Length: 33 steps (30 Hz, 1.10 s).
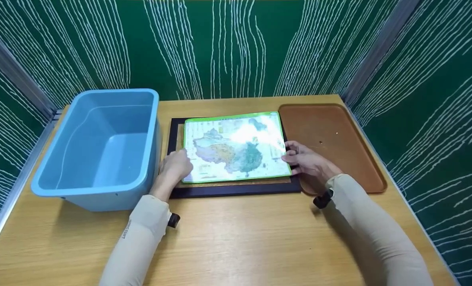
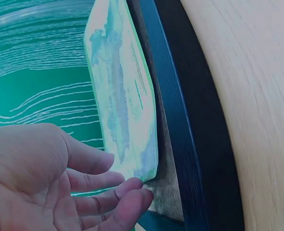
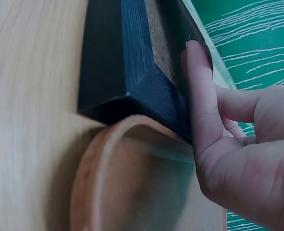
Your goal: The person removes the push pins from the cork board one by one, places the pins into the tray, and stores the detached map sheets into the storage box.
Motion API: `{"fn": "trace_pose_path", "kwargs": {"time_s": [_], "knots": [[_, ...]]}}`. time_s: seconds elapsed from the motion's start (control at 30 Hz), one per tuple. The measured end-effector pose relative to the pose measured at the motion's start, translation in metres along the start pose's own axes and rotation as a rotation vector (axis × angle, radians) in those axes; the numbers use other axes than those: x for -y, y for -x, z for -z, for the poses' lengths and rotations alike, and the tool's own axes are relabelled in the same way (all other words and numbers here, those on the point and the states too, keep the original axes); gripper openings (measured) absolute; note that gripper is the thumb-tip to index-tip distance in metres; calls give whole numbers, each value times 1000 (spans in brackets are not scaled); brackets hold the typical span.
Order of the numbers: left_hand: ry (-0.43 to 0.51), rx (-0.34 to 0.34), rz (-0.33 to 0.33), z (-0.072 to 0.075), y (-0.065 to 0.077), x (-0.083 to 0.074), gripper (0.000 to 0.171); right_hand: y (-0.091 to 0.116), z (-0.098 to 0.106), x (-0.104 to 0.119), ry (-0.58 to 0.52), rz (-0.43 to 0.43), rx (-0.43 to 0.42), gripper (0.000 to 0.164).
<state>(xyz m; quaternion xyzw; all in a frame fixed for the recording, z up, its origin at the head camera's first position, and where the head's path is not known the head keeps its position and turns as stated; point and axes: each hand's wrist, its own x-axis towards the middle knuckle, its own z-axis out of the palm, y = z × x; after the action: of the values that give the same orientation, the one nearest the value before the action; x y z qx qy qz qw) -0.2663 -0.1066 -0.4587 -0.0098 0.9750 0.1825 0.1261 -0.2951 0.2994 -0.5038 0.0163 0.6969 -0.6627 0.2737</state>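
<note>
A glossy map sheet (image 1: 236,153) with a green border lies above a dark frame (image 1: 236,192), its surface catching bright glare. The right hand (image 1: 305,161) grips the sheet's right edge; the right wrist view shows fingers (image 3: 199,82) flat behind it and the thumb on the other side. At the left edge, the left hand (image 1: 176,165) has its fingers curled and pinches the sheet near its corner. In the left wrist view, the map sheet (image 2: 122,91) stands slightly apart from the frame (image 2: 173,106), over the frame's brown inner panel (image 2: 168,187).
To the left stands a deep light-blue bin (image 1: 128,147), close to the left forearm. A brown tray (image 1: 339,159) with small specks lies right of the frame, under the right hand. Green walls (image 1: 236,47) with white lines enclose the wooden table (image 1: 236,238).
</note>
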Motion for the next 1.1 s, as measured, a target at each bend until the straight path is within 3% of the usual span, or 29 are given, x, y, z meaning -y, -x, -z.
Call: {"fn": "trace_pose_path", "kwargs": {"time_s": [0.13,0.37,0.5,0.8,1.1], "knots": [[40,-6,9,1,-1,2,35,0,1,-1,-24,-1,8,41],[141,15,34,0,-3,7,58,-1,2,-3,-85,-15,10,38],[195,22,51,-2,-4,7,57,0,1,-2,-118,-17,8,37],[169,12,74,-2,-5,3,61,1,0,2,-89,-26,-3,35],[180,49,112,-3,-4,2,66,0,0,-1,-42,-15,-8,38]]}}
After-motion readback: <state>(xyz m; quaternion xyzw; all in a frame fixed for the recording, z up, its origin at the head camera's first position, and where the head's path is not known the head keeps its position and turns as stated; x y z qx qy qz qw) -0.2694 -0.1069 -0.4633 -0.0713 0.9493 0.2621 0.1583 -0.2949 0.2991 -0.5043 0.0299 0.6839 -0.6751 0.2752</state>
